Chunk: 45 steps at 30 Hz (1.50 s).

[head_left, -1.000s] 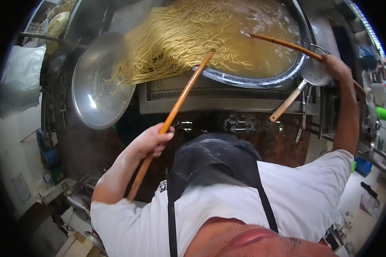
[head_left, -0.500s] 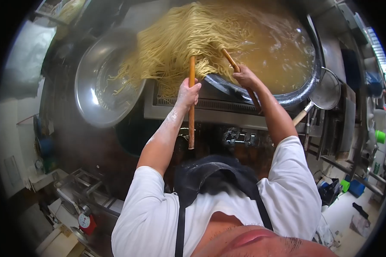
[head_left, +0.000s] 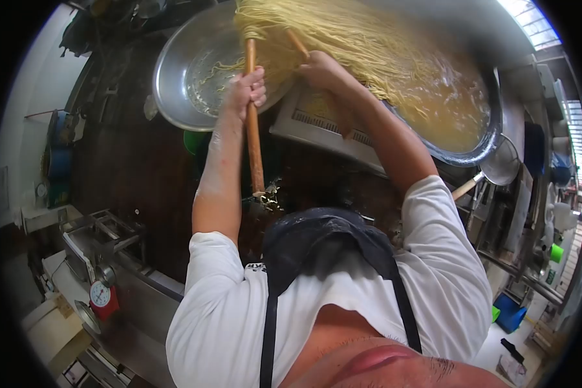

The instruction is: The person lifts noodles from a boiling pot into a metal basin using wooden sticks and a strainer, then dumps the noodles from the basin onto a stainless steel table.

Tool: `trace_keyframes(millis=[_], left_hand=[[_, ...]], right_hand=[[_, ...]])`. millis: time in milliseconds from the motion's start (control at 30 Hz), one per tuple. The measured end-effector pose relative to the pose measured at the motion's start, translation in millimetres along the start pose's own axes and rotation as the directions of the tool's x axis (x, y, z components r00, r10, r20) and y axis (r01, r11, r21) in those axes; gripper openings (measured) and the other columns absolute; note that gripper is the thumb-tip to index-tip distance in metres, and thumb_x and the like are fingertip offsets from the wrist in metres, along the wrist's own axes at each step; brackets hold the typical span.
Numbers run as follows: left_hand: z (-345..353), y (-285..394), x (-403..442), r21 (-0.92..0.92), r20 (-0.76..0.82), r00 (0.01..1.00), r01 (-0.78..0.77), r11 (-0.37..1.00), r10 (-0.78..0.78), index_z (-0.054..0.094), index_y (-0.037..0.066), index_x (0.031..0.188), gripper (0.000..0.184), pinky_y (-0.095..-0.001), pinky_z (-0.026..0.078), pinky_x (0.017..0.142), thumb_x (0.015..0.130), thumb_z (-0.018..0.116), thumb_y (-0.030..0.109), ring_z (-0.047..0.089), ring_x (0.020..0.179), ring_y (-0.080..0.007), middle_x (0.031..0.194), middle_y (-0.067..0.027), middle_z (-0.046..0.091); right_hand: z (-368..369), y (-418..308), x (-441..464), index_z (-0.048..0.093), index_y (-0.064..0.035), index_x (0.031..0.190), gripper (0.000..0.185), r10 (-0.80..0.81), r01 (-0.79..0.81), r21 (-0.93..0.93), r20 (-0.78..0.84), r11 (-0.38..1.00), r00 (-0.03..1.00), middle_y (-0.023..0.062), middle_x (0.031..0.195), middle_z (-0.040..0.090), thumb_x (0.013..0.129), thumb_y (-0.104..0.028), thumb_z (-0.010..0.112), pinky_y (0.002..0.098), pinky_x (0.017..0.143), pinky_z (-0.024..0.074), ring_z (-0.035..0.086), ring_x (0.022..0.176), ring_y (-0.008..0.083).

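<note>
Grip closed, your left hand [head_left: 244,92] and right hand [head_left: 323,70] clasp sticks [head_left: 255,152]; level the noodles [head_left: 343,40] by the bowl's [head_left: 168,81] right rim.

A pale wall [head_left: 22,149] flanks dark floor [head_left: 142,171], bright slats [head_left: 530,22] glowing opposite.

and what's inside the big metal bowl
Inside the metal bowl are a few loose noodle strands. Its right side is partly covered by the left hand, its wooden stick and the big noodle bunch, so whatever lies behind them can't be seen.
</note>
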<state>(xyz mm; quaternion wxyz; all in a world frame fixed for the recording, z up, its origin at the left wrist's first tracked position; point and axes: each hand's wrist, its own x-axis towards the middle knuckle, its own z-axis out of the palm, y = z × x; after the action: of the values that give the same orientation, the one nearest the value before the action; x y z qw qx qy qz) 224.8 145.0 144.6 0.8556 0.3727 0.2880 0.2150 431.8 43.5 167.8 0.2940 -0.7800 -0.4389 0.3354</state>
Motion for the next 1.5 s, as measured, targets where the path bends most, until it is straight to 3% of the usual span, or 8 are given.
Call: trace_keyframes(millis=[300,467,567,733,900,967,1133,1500], left_hand=[[-201.4,-41.2,-11.6,0.18,-0.255,0.936,0.294,0.939,-0.244,0.051,0.011,0.081,0.018,-0.0284,0.037,0.039,0.093,0.064,0.013,0.042,0.041,-0.0129,0.054,0.0013,0.042],[-230.4,-41.6,-110.2,0.698,-0.43,0.884,0.455,0.554,-0.183,0.048,0.007,0.122,0.037,-0.0289,0.028,0.032,0.091,0.065,0.015,0.035,0.035,-0.0097,0.054,0.0016,0.041],[-287.6,24.6,-168.7,0.931,-0.274,0.961,0.273,0.242,-0.032,0.054,0.002,0.128,0.047,-0.0351,0.049,0.079,0.085,0.07,0.013,0.059,0.086,-0.0197,0.096,-0.0112,0.064],[-151.8,173.2,-258.9,0.873,-0.455,0.889,0.436,-0.217,-0.045,0.058,0.0,0.119,0.044,-0.0352,0.049,0.081,0.077,0.07,0.007,0.061,0.088,-0.0199,0.094,-0.0105,0.064],[11.9,112.9,-201.3,0.966,-0.23,0.965,0.212,0.146,0.121,0.053,0.006,0.129,0.046,-0.0279,0.048,0.063,0.086,0.066,0.014,0.056,0.067,-0.0138,0.087,-0.0034,0.059],[95.3,60.4,-152.9,0.792,-0.324,0.916,0.4,0.462,-0.238,0.051,0.01,0.129,0.04,-0.0241,0.036,0.044,0.091,0.063,0.016,0.04,0.048,-0.0061,0.071,0.0033,0.047],[187.6,-73.7,-52.0,0.65,-0.174,0.727,0.592,0.477,-0.665,0.047,0.012,0.12,0.029,-0.0245,0.028,0.037,0.096,0.063,0.018,0.029,0.04,-0.0056,0.059,0.006,0.034],[242.3,-249.4,183.7,0.51,-0.121,0.956,0.291,0.809,-0.268,0.047,0.01,0.098,0.017,-0.0242,0.036,0.035,0.09,0.062,0.008,0.04,0.04,-0.0068,0.062,0.0024,0.045]], right_hand=[[91.1,46.5,-2.3,0.068,0.003,0.104,0.028,-0.028,0.101,-0.484,0.155,0.869,0.988,0.0244,0.098,0.07,0.087,-0.015,0.055,0.0475,0.08,0.0549,0.07,0.093,0.0373],[-20.1,102.2,-102.3,0.051,-0.0008,0.107,0.017,0.035,0.01,-0.7,0.05,0.714,0.998,0.0243,0.094,0.068,0.098,-0.013,0.044,0.0535,0.078,0.0515,0.067,0.092,0.0406],[-105.9,104.8,-161.9,0.053,-0.0067,0.113,0.022,0.227,-0.139,-0.754,0.014,0.642,0.974,0.0202,0.094,0.068,0.094,-0.016,0.055,0.0519,0.077,0.0494,0.065,0.092,0.0412],[-234.8,137.3,-278.8,0.057,-0.0044,0.119,0.037,0.295,-0.291,-0.569,-0.088,0.769,0.952,0.0197,0.098,0.067,0.084,-0.008,0.069,0.0438,0.081,0.0494,0.064,0.094,0.0361],[-338.6,230.0,-327.7,0.058,0.0008,0.117,0.036,0.367,-0.456,-0.396,-0.281,0.797,0.887,0.0189,0.098,0.067,0.083,-0.005,0.07,0.0397,0.084,0.0489,0.064,0.092,0.0321],[-381.6,301.0,-327.4,0.058,0.001,0.114,0.032,0.217,-0.369,-0.423,-0.366,0.828,0.905,0.0181,0.095,0.066,0.083,0.0,0.066,0.0381,0.084,0.0483,0.063,0.088,0.0294],[-464.9,368.1,-272.6,0.062,-0.0062,0.112,0.028,0.419,-0.517,-0.646,-0.317,0.562,0.851,0.0202,0.105,0.069,0.088,-0.001,0.05,0.0447,0.086,0.0484,0.064,0.105,0.0378],[-286.8,471.5,-38.0,0.063,-0.0013,0.111,0.028,0.293,-0.305,-0.373,-0.09,0.876,0.952,0.025,0.101,0.069,0.086,-0.011,0.055,0.0452,0.078,0.0516,0.067,0.094,0.0367]])
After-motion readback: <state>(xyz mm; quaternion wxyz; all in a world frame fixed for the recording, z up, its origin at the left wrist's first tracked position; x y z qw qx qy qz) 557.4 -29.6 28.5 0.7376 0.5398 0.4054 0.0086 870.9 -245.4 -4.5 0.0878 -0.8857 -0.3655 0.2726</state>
